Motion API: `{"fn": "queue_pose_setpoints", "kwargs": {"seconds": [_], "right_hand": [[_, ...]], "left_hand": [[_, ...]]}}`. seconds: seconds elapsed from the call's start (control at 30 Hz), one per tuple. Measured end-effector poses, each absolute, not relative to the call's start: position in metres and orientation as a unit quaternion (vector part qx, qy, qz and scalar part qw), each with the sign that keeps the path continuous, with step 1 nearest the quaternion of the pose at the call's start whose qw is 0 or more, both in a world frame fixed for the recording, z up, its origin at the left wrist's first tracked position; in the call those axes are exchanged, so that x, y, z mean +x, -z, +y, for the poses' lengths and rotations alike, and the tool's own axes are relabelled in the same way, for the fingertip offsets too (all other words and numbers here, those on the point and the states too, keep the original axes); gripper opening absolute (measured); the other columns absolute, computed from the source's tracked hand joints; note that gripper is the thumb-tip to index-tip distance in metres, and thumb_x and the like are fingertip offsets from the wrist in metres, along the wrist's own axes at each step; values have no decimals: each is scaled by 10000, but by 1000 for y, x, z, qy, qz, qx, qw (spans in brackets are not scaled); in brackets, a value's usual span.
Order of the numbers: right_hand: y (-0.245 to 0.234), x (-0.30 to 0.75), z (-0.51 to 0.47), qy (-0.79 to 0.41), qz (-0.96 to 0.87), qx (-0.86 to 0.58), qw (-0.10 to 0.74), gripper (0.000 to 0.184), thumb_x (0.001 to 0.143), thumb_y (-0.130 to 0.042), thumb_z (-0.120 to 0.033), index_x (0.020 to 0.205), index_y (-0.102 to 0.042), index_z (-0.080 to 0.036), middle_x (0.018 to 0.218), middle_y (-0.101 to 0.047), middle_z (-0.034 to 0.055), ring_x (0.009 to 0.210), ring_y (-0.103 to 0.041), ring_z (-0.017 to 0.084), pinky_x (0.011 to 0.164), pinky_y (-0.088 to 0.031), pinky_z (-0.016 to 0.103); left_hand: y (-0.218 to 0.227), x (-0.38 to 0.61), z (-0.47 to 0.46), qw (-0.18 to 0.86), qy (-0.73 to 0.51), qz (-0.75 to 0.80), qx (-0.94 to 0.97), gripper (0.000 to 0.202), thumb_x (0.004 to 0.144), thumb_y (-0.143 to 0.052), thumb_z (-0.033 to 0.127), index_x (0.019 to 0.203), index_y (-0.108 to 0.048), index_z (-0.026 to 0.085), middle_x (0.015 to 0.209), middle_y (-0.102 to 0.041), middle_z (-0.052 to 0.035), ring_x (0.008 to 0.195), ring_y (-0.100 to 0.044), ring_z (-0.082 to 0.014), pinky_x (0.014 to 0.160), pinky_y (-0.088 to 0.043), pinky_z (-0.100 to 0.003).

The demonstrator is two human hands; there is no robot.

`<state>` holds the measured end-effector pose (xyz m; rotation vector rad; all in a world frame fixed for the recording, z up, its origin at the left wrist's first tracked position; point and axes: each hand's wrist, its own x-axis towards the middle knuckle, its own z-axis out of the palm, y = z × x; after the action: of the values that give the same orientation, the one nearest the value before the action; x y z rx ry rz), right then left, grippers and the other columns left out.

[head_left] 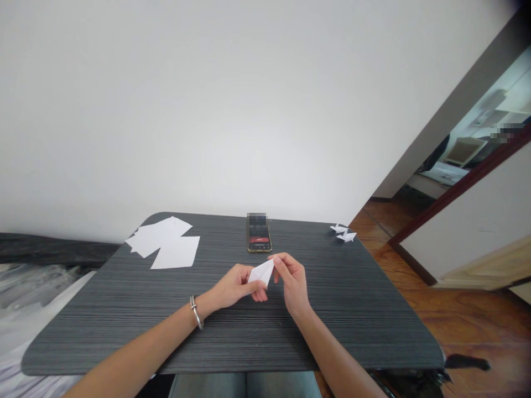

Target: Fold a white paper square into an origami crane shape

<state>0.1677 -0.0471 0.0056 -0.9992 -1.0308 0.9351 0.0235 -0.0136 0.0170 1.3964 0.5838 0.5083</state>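
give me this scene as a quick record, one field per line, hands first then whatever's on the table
left grip: holding folded paper, thumb on top
right grip: pinching the same paper at its pointed upper right tip
bracelet: silver-coloured, on the left wrist
table: dark, finely streaked top
phone: on the table, beyond the folded paper
loose sheets: white, overlapping, far left of the table
small folded pieces: two, white, far right corner

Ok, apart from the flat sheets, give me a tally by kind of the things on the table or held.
Small folded white paper figures: 2
Folded white paper piece held in the left hand: 1
Dark rectangular phone: 1
Total: 4
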Motion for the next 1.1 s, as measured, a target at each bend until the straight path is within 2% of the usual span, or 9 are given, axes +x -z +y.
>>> {"fn": "queue_pose_setpoints", "kwargs": {"seconds": [0.3,0.57,0.77,0.83,0.93,1.1], "right_hand": [[-8,164,-48,-407,-468,-476,624,246,760,-551,-363,660,-615,-148,512,-515,-20,419,-383,76,397,-312,199],[-9,161,-50,-385,-475,-486,624,323,780,-518,-384,550,-542,-158,480,-471,-25,423,-369,78,398,-302,199],[-5,163,-47,-401,-454,-474,639,410,829,-396,-450,703,-624,-134,549,-549,19,460,-444,104,397,-323,206],[-5,163,-47,-411,-467,-470,626,343,801,-462,-432,721,-621,-139,553,-544,8,462,-444,101,401,-322,203],[-4,163,-47,-415,-494,-475,598,246,734,-578,-371,617,-570,-155,514,-503,-23,449,-416,87,410,-315,198],[-3,162,-48,-407,-500,-483,593,301,748,-562,-370,539,-513,-158,471,-455,-40,425,-372,73,412,-299,197]], "left_hand": [[-16,25,-14,696,-230,279,620,299,700,-634,354,803,-584,77,638,-668,-62,534,-590,-110,552,-472,-219],[-17,27,-16,683,-247,275,630,299,713,-613,375,763,-587,82,578,-661,-54,501,-587,-117,534,-471,-213],[-19,27,-17,691,-247,287,616,278,695,-631,358,703,-578,84,561,-662,-55,488,-584,-116,528,-473,-213],[-18,27,-16,690,-250,285,617,274,699,-628,353,713,-583,83,559,-662,-53,488,-583,-114,530,-475,-212],[-17,26,-16,684,-252,282,624,282,704,-621,362,713,-591,82,557,-660,-51,490,-584,-115,538,-478,-214],[-17,27,-15,684,-244,276,629,308,698,-621,389,701,-593,82,556,-659,-53,488,-586,-116,537,-480,-211]]}}
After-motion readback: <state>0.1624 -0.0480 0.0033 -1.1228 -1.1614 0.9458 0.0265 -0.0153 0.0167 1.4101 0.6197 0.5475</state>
